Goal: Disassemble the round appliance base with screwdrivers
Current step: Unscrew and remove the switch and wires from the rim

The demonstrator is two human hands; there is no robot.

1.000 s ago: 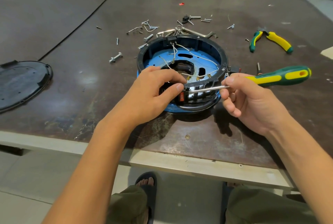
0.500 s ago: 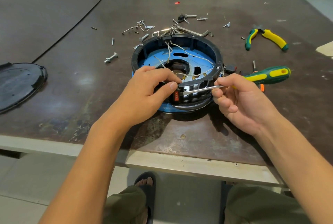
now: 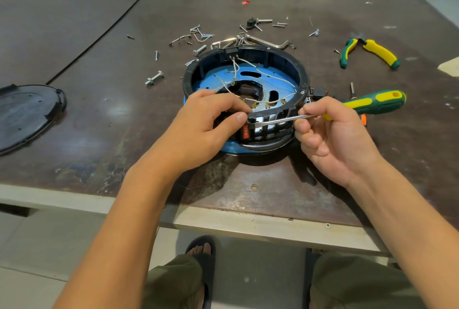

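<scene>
The round appliance base [image 3: 295, 70], a black ring on a blue plate with white wires inside, sits near the table's front edge. My left hand [image 3: 206, 124] grips its near rim, thumb by the red switch [image 3: 245, 132]. My right hand [image 3: 332, 134] pinches the metal shaft of a green-and-yellow screwdriver [image 3: 372, 103]. The tip lies against the slotted near wall, right next to the switch.
Loose screws and bolts [image 3: 198, 35] and metal brackets [image 3: 268, 41] lie behind the base. Green-yellow pliers [image 3: 367, 51] rest at the back right. A black round cover [image 3: 27, 115] lies at the left. The table edge [image 3: 223, 219] runs just below my forearms.
The view has shifted slightly. Both hands stay at the base's near wall, and the screwdriver handle has tilted a little lower and closer to the base.
</scene>
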